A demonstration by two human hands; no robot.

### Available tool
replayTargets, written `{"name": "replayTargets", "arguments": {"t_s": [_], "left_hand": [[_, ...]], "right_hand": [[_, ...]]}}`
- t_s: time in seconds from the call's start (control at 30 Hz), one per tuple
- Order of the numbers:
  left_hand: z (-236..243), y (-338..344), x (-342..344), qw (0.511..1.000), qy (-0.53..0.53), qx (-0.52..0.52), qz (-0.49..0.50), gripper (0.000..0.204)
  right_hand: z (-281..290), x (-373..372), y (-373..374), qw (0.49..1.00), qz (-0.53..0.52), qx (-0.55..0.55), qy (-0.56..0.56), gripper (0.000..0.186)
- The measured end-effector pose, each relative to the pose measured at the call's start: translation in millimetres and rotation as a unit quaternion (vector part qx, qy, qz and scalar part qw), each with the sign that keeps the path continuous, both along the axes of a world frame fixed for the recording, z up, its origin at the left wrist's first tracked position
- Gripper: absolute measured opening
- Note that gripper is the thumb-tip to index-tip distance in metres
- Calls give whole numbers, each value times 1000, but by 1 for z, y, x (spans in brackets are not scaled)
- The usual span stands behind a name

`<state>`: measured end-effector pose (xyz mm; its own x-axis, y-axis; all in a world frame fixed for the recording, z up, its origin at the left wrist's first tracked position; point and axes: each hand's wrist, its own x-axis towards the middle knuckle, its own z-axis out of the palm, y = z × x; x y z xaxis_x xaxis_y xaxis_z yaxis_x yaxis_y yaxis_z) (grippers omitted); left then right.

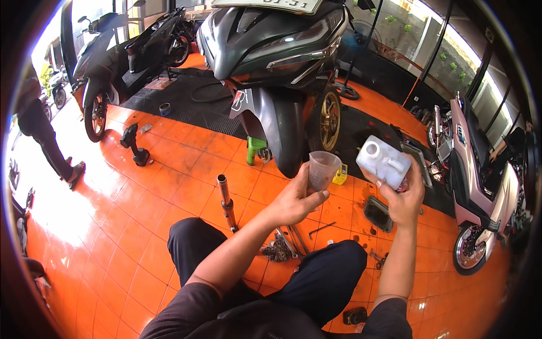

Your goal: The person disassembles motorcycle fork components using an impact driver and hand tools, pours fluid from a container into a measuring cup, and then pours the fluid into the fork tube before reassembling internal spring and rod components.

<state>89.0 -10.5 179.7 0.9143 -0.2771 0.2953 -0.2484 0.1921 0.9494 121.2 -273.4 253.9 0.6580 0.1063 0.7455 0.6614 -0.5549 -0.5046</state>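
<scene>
Foremost, a translucent cup (323,169) is gripped in the left hand (296,198); just beside it, a white bottle (384,162) is grasped in the right hand (405,199). Left of both, a metal tube (226,198) is stood on orange tiles (113,254); beyond, a dark scooter (265,48) is parked.

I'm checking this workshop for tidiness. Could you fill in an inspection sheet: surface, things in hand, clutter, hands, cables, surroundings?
Surface: orange tiled floor, with dark spots near a dark tray.
Things in hand: translucent cup and tilted white bottle, held apart; contents uncertain.
Clutter: metal tube, L-shaped tool and cordless power tool, all on the tiles.
Hands: left hand has its fingers around the cup; right hand grips the bottle.
Cables: none certain; a dark loop lies on the black mat, kind unclear.
Surroundings: dark scooter ahead, pinkish scooter at right, standing person at left.
</scene>
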Motion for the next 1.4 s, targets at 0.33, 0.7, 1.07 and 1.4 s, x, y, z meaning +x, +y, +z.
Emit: {"name": "replayTargets", "arguments": {"t_s": [0.33,0.7,1.07,1.4], "left_hand": [[27,44,-16,997,-63,27,-19,72],[18,56,-17,995,-97,20,-8,74],[13,60,-17,996,-87,13,-2,72],[18,62,-23,996,-81,23,2,72]], "right_hand": [[50,-46,55,977,-32,-171,-122,66],[56,-50,74,954,-42,-238,-180,64],[58,-53,80,936,-49,-276,-215,70],[64,-58,83,926,-53,-296,-230,68]]}}
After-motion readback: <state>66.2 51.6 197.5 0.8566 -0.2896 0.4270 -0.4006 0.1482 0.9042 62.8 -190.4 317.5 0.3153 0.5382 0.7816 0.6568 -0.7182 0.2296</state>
